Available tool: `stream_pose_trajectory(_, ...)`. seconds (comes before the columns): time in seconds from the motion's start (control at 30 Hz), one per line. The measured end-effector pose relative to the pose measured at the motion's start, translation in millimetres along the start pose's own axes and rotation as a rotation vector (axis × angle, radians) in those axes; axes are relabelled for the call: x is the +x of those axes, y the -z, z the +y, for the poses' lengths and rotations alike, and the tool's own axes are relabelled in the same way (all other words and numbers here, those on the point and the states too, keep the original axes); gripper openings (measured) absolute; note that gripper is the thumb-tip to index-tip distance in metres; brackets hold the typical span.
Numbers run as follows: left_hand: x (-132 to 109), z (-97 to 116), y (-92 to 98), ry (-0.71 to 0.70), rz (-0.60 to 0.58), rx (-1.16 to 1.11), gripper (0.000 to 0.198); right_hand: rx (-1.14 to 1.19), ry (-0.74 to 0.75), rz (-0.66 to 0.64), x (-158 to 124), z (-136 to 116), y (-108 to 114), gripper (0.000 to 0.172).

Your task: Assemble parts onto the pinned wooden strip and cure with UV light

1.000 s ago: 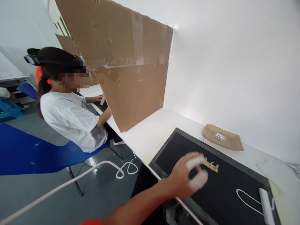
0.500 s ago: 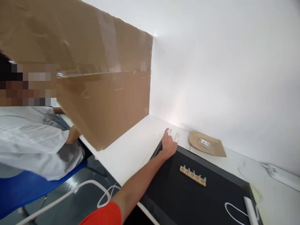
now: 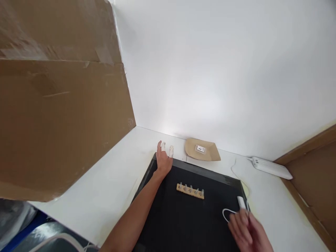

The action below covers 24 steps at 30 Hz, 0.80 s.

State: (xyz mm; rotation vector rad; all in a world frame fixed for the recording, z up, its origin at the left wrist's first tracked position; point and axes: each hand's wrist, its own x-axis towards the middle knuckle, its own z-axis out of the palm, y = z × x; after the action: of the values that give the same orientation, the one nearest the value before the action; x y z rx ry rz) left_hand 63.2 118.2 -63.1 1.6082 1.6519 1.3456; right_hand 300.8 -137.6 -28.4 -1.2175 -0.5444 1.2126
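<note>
My left hand (image 3: 164, 161) rests at the far left corner of a black mat (image 3: 183, 224) with a raised-looking border, fingers spread forward. White coverings wrap two of its digits, and nothing shows in its grasp. My right hand (image 3: 248, 229), slightly blurred, is curled over the mat's right side. Its fingers are closed, and whatever they may hold is hidden. Just beyond it is a white bar-shaped device (image 3: 241, 202), with a white cable (image 3: 226, 211) looping beside it. Between the hands, on the mat, lies a small wooden strip (image 3: 190, 191) bearing several clear pegs.
Behind the mat, a brown paper tray (image 3: 210, 151) holds a small labelled piece (image 3: 200, 149). A white power strip (image 3: 271, 168) lies at the right against the wall. A tall cardboard partition (image 3: 65, 115) bounds the left; another cardboard panel (image 3: 312, 178) stands right.
The view has swung right, so the seated person at left is mostly out of sight. My right hand has come into view near the white device; my left hand keeps to the mat's corner.
</note>
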Motion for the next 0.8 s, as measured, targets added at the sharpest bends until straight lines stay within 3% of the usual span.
stream_pose_trajectory(0.13,3,-4,4.9,0.024,-0.003,-0.022,0.062,0.116,0.038,-0.167,64,-28,-45,0.046)
stream_pose_trajectory(0.23,3,-6,10.7,0.041,0.01,-0.048,0.064,0.149,0.046,-0.248,82,-28,-59,0.044)
stream_pose_trajectory(0.53,4,-3,15.3,0.013,0.107,-0.144,0.058,0.169,0.028,-0.362,75,-4,-38,0.05)
stream_pose_trajectory(0.8,-3,2,21.8,-0.045,0.057,-0.232,0.046,0.182,0.045,-0.459,80,7,-37,0.039)
